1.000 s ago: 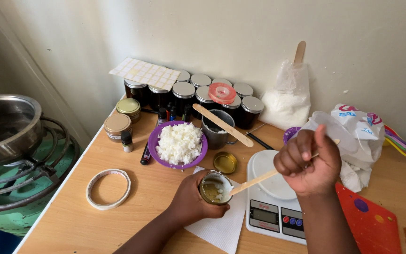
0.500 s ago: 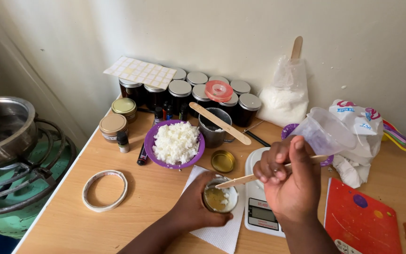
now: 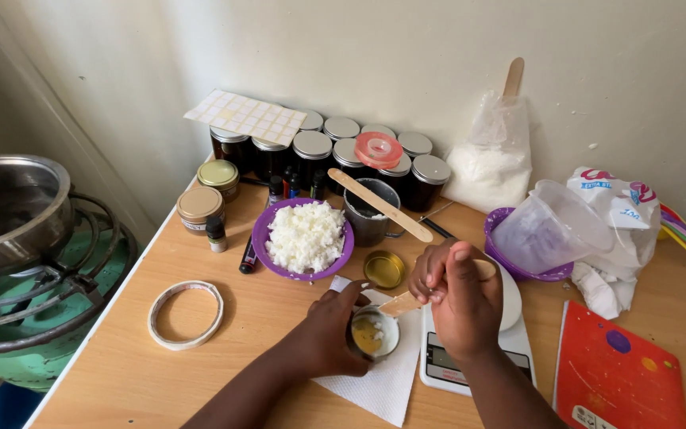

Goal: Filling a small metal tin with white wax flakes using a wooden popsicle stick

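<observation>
Left hand (image 3: 329,332) grip around small tin (image 3: 374,334), right hand (image 3: 456,295) pinching wooden stick (image 3: 401,304)

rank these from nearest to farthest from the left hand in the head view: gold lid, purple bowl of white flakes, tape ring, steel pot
From the left hand:
1. gold lid, just above it, slightly right
2. purple bowl of white flakes, farther up
3. tape ring, out to the left
4. steel pot, far left on the gas burner
</observation>
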